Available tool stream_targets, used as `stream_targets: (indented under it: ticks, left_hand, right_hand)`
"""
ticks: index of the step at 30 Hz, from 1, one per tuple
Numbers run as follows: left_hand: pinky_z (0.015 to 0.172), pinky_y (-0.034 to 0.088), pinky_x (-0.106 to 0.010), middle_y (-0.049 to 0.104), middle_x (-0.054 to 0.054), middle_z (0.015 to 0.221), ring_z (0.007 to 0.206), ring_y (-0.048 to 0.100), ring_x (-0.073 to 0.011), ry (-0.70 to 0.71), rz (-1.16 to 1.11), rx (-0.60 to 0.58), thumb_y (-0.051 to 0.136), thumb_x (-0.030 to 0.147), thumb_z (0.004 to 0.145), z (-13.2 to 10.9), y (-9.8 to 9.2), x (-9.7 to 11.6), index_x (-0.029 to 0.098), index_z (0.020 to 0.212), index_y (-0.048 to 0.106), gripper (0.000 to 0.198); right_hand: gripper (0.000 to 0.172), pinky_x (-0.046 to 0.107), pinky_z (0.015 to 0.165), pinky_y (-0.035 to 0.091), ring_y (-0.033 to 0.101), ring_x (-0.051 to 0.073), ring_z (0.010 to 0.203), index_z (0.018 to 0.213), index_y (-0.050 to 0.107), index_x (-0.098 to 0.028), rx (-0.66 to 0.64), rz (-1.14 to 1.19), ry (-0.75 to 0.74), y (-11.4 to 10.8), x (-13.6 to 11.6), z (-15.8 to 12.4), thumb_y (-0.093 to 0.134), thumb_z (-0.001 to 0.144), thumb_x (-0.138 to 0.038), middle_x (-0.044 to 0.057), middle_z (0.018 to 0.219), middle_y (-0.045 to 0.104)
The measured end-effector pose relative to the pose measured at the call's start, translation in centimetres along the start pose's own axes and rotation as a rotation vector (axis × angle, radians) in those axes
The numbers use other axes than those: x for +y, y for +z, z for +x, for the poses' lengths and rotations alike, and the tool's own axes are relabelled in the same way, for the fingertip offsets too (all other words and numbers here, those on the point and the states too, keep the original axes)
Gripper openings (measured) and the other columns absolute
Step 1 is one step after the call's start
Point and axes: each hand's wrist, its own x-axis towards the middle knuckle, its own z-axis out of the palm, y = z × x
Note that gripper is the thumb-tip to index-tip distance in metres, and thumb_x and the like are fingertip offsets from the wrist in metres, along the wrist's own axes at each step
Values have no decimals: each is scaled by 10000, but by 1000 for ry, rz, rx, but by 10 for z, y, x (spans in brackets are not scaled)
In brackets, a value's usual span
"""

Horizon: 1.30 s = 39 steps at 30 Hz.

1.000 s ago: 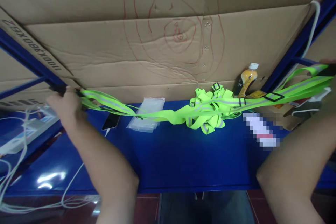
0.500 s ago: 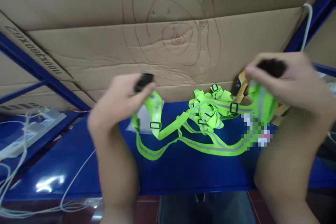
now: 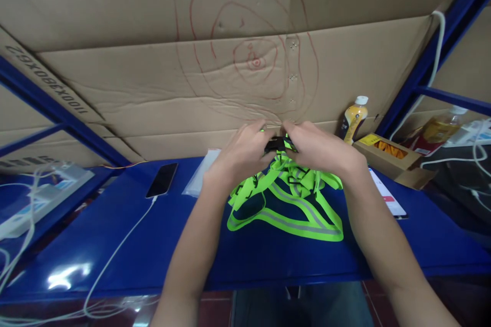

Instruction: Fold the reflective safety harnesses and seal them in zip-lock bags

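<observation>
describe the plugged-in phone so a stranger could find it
On the blue shelf, go left from the left hand past the clear bag. The phone lies flat; unlike the lit phone at right, its screen is dark and a white cable trails from it.

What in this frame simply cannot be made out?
Head view only.
The buckle: mostly covered by the left hand and right hand; joined or apart, cannot tell.
The straps: upper part hidden under both hands.
The bottle label: too small.
The phone at right: left edge behind the forearm.
</observation>
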Motion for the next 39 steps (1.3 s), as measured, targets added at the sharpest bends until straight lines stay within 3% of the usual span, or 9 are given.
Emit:
stream_targets:
  ticks: [4,8,16,18,22,24,28,32,39]
  left_hand:
    - [912,554,-443,678,-152,1137,1032,691,-319,-48,33,-4,608,216,951,1,-1,0,124,1134,719,233]
    - [878,554,-440,694,-148,1119,1004,699,-318,-87,48,-32,598,209,962,1,-3,3,133,1130,727,226]
    - [920,561,-476,700,-188,1138,1062,695,-354,-90,125,-91,602,123,899,0,-4,16,123,1055,713,192]
    - [937,558,-468,700,-186,1154,1082,689,-349,-79,93,-62,586,87,878,1,-3,14,121,1088,696,240]
    - [966,540,-466,664,-187,1204,1145,653,-356,-21,58,-2,607,92,882,0,-1,0,114,1132,663,256]
    - [976,527,-481,640,-191,1221,1159,636,-363,-19,77,27,624,133,918,-1,-2,-5,124,1155,644,238]
    - [986,504,-488,617,-196,1240,1189,608,-379,6,138,74,658,184,948,1,3,-3,139,1233,600,295]
    - [964,497,-480,612,-219,1237,1173,605,-392,46,182,63,647,166,954,8,17,4,108,1212,594,270]
    - [996,498,-505,607,-209,1261,1212,589,-403,12,119,116,715,235,937,8,21,5,140,1227,576,335]
  right_hand:
    - [267,332,649,387,716,274,842,1230,591,-160,-3,-17,30,1,-1,-1,584,968,-213,152,1043,737]
    - [267,358,682,413,734,319,897,1214,592,-140,30,-95,5,6,-8,-1,552,953,-110,176,1046,742]
    - [353,415,923,462,721,336,1101,1219,585,-103,65,-94,-69,19,-26,2,436,926,25,209,1101,740]
    - [388,403,944,471,705,329,1145,1304,558,-104,102,1,-95,19,-25,4,524,924,-34,199,1185,735]
    - [704,375,1005,502,662,304,1270,1488,507,-192,135,308,-233,10,-3,5,785,846,-271,135,1412,685]
    - [693,380,1058,501,648,296,1311,1482,560,-211,121,436,-272,3,15,3,804,864,-407,119,1451,677]
    - [517,333,908,542,718,239,1076,1344,683,-204,-15,578,-285,-5,39,0,708,954,-543,62,1222,779]
    - [517,307,776,485,703,211,874,1308,702,-170,-46,464,-217,-6,34,-1,736,941,-532,39,962,775]
    - [471,316,843,463,706,246,984,1268,689,-189,77,407,-187,-5,31,-1,750,921,-502,72,1113,782]
